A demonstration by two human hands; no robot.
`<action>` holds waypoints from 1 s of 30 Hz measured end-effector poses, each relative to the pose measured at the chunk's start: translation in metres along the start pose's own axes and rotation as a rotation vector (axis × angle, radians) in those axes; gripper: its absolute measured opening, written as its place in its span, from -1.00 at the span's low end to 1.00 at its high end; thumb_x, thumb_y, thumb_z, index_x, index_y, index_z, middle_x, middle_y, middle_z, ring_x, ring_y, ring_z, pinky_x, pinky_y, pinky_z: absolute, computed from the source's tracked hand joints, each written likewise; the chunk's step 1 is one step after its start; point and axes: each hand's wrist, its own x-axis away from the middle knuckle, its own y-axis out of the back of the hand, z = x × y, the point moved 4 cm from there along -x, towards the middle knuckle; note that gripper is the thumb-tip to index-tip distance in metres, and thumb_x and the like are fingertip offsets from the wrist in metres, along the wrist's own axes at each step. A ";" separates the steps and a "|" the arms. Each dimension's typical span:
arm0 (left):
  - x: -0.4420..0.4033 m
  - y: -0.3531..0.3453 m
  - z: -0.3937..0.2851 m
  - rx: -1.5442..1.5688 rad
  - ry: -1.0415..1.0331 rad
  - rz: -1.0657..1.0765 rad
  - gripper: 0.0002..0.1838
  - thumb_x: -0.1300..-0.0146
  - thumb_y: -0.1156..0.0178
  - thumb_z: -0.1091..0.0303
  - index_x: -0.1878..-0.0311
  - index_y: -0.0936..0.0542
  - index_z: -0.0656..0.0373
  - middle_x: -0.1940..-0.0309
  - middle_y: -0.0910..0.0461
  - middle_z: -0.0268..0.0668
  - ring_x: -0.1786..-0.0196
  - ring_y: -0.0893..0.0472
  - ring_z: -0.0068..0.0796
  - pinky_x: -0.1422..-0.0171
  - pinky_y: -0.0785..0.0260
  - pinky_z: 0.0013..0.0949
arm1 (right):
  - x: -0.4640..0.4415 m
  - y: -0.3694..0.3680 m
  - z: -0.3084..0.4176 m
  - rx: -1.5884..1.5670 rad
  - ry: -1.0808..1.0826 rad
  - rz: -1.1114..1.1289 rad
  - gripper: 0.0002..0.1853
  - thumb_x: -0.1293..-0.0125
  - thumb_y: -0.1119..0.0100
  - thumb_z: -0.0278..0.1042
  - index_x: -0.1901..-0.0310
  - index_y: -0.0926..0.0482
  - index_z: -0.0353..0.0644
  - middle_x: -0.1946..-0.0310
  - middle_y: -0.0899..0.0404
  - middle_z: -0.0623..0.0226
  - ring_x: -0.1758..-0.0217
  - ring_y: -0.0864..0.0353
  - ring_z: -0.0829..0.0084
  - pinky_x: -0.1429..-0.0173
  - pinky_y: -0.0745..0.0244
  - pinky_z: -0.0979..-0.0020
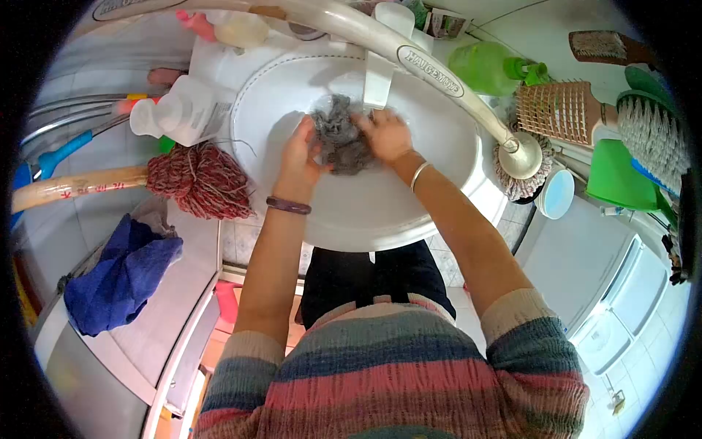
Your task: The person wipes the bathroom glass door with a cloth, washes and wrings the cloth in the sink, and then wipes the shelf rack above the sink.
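A dark grey rag [344, 135] lies bunched up in the white wash basin [439, 168], under the tap [378, 80]. At the rag's left edge is my left hand [298, 155], half cupped, with the thumb apart from the fingers and a dark bangle at the wrist. My right hand [389, 136] reaches in from the other side, its fingers spread and touching the rag's right side. A light bracelet circles that wrist. Some fingertips are smeared by motion, and the rag's underside is hidden.
A curved pale bar [446, 80] crosses above the basin. To the left are a red string mop head [199, 181], a white bottle [183, 110] and a blue cloth [121, 271]. Along the right stand a green bottle [486, 67], brushes [654, 128] and a small white-blue cup [557, 194].
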 end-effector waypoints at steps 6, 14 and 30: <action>0.001 -0.007 0.003 -0.006 0.045 0.072 -0.39 -0.17 -0.10 -0.10 -0.29 -0.27 -0.23 -0.23 -0.15 -0.33 -0.22 -0.18 -0.13 -0.13 0.03 0.50 | 0.005 0.002 0.008 -0.082 0.076 -0.008 -0.67 -0.17 0.03 -0.37 0.00 -0.49 0.01 0.19 -0.51 0.23 0.10 -0.50 0.14 0.11 -0.47 0.19; -0.004 -0.030 0.004 0.166 0.039 0.374 -0.45 -0.28 0.08 -0.18 -0.18 -0.36 -0.02 -0.04 -0.41 -0.22 -0.06 -0.41 -0.16 -0.16 -0.21 0.23 | 0.002 0.099 0.073 -0.863 -0.019 -0.096 -0.62 -0.03 -0.17 -0.51 0.04 -0.52 -0.07 0.21 -0.59 0.14 0.12 -0.51 0.11 0.00 -0.38 0.25; 0.003 -0.029 0.011 0.177 -0.149 0.093 -0.62 -0.37 0.10 0.13 -0.08 -0.41 0.21 0.06 -0.50 -0.28 0.00 -0.51 -0.38 -0.06 -0.42 -0.32 | -0.041 0.001 0.029 -0.510 -0.356 -0.042 -0.79 -0.23 -0.05 -0.24 0.26 -0.53 -0.19 0.40 -0.56 0.09 0.35 -0.55 0.09 0.29 -0.43 0.17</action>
